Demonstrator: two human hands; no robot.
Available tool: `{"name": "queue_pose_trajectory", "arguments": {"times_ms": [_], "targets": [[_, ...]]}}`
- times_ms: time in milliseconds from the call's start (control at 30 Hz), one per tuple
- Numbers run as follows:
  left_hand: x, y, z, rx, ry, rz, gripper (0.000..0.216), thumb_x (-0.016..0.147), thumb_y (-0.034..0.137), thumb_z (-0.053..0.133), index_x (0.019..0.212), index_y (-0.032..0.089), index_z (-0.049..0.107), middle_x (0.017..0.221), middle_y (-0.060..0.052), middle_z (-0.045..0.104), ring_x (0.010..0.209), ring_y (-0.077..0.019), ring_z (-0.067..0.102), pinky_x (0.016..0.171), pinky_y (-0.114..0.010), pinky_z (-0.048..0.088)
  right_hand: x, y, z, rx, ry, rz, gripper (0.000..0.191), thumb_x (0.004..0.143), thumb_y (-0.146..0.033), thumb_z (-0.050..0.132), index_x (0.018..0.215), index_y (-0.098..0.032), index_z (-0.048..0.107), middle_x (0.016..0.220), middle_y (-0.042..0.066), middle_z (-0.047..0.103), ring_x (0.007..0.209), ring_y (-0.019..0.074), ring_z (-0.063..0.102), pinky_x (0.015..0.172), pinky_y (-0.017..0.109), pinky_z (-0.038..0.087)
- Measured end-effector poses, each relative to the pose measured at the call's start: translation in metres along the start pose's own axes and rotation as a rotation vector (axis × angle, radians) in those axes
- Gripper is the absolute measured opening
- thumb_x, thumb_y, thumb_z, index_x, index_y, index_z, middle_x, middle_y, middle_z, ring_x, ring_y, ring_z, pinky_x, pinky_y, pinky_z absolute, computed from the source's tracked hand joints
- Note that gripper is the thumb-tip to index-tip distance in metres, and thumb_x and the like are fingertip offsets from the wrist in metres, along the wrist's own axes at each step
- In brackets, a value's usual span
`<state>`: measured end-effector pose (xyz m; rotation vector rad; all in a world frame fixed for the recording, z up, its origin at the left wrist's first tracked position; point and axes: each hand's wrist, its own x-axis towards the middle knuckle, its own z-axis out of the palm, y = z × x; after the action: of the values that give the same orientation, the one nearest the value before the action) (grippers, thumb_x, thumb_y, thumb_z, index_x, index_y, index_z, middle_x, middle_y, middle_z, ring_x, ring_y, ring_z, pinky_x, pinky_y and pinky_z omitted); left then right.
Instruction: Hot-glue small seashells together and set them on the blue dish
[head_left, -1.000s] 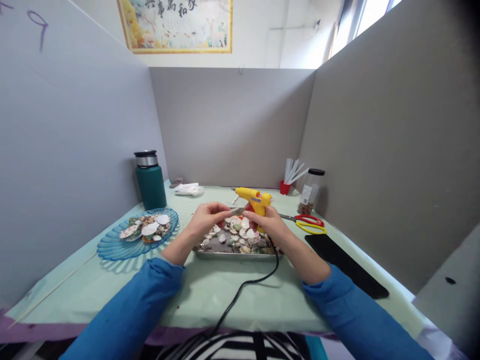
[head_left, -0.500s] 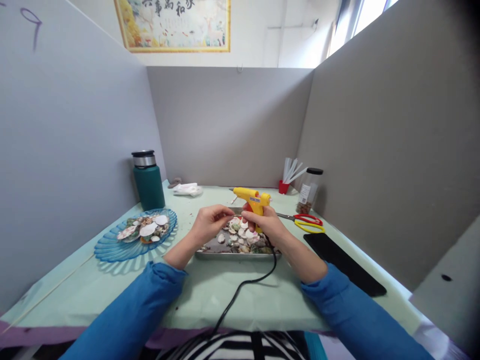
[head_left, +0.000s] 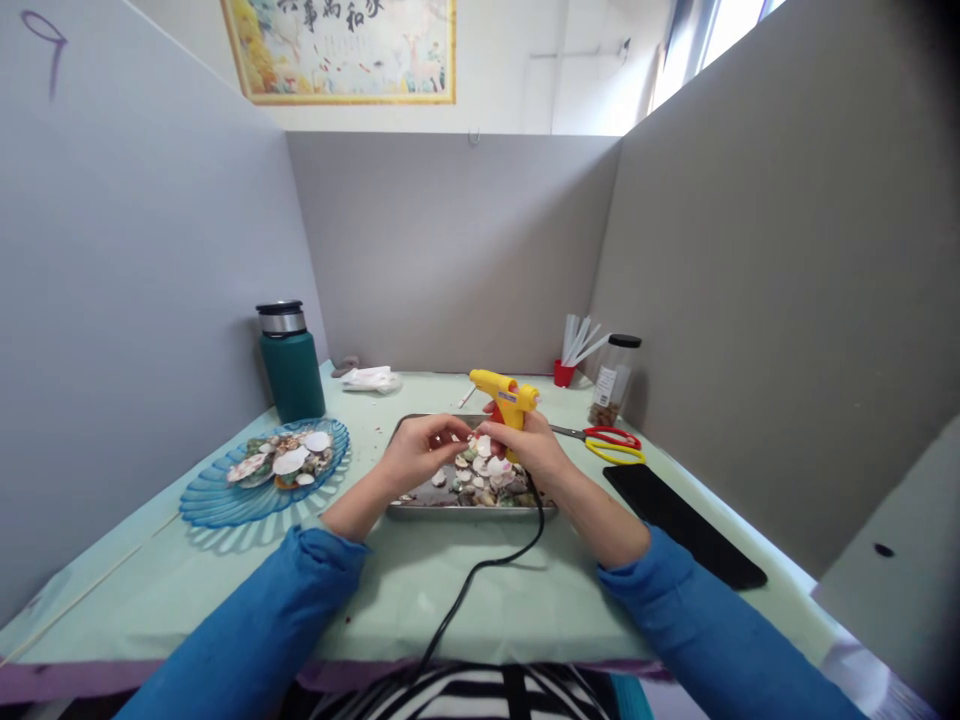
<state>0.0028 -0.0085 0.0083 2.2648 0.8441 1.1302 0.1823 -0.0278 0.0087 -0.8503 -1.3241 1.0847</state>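
My right hand [head_left: 531, 440] is wrapped round a yellow hot glue gun [head_left: 511, 398], whose nozzle points left and away from me. Its black cord [head_left: 484, 565] runs down over the table's front edge. Just left of it, my left hand [head_left: 424, 447] has thumb and fingertips pinched together; what they hold, if anything, is too small to make out. The fingertips of both hands are close together above a metal tray [head_left: 471, 513]. Inside the tray lie several shells [head_left: 495, 470] and small stones, partly hidden by my hands.
On the left, a blue fluted plate [head_left: 214, 500] bears more shells, with a green bottle [head_left: 290, 365] behind. To the right are scissors [head_left: 615, 445], a black slab [head_left: 682, 525], a jar [head_left: 615, 380] and a red cup [head_left: 564, 374] of glue sticks. Grey partitions [head_left: 450, 250] enclose the table.
My left fingertips have shifted slightly and the glue gun's nozzle sits a little farther right. The whole view has slid slightly left. The right hand keeps its grip.
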Motion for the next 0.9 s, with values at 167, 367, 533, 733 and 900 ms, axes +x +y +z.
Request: {"name": "queue_pose_trajectory", "arguments": {"times_ms": [167, 367, 533, 733, 900], "targets": [[0.004, -0.004, -0.002, -0.33, -0.057, -0.198, 0.026, 0.075, 0.035, 0.061, 0.09, 0.014, 0.061, 0.066, 0.0, 0.058, 0.051, -0.0096, 0.053, 0.05, -0.022, 0.044, 0.003, 0.006, -0.002, -0.162, -0.003, -0.081, 0.029, 0.067, -0.027, 0.069, 0.091, -0.017, 0.054, 0.058, -0.004, 0.053, 0.044, 0.0087, 0.05, 0.041, 0.022, 0.04], [0.004, -0.005, 0.001, -0.392, -0.084, -0.246, 0.026, 0.069, 0.034, 0.068, 0.082, 0.013, 0.058, 0.06, 0.002, 0.057, 0.042, -0.0064, 0.047, 0.039, -0.018, 0.036, 0.003, 0.01, 0.001, -0.188, -0.103, -0.104, 0.031, 0.067, -0.03, 0.071, 0.09, -0.017, 0.054, 0.058, -0.005, 0.052, 0.04, 0.0074, 0.047, 0.038, 0.021, 0.038], [0.004, -0.002, 0.005, -0.521, -0.092, -0.237, 0.028, 0.067, 0.031, 0.07, 0.086, 0.014, 0.056, 0.065, 0.002, 0.058, 0.042, -0.0064, 0.05, 0.04, -0.019, 0.04, 0.003, 0.01, 0.001, -0.193, -0.089, -0.116, 0.031, 0.068, -0.031, 0.07, 0.091, -0.017, 0.054, 0.058, -0.006, 0.051, 0.04, 0.0069, 0.047, 0.039, 0.021, 0.038], [0.003, 0.003, 0.003, -0.633, 0.063, -0.258, 0.025, 0.067, 0.029, 0.07, 0.083, 0.014, 0.058, 0.065, 0.002, 0.057, 0.046, -0.0079, 0.053, 0.046, -0.023, 0.046, 0.002, 0.007, 0.003, -0.173, -0.096, -0.117, 0.03, 0.068, -0.031, 0.07, 0.091, -0.019, 0.054, 0.058, -0.005, 0.051, 0.041, 0.0077, 0.048, 0.038, 0.022, 0.037], [0.003, 0.005, 0.005, -0.652, 0.105, -0.249, 0.023, 0.066, 0.028, 0.07, 0.077, 0.014, 0.055, 0.062, 0.003, 0.057, 0.045, -0.0084, 0.053, 0.046, -0.023, 0.046, 0.003, 0.013, 0.003, -0.118, -0.123, -0.148, 0.029, 0.07, -0.031, 0.069, 0.092, -0.021, 0.053, 0.063, -0.004, 0.052, 0.043, 0.0077, 0.048, 0.039, 0.022, 0.037]]}}
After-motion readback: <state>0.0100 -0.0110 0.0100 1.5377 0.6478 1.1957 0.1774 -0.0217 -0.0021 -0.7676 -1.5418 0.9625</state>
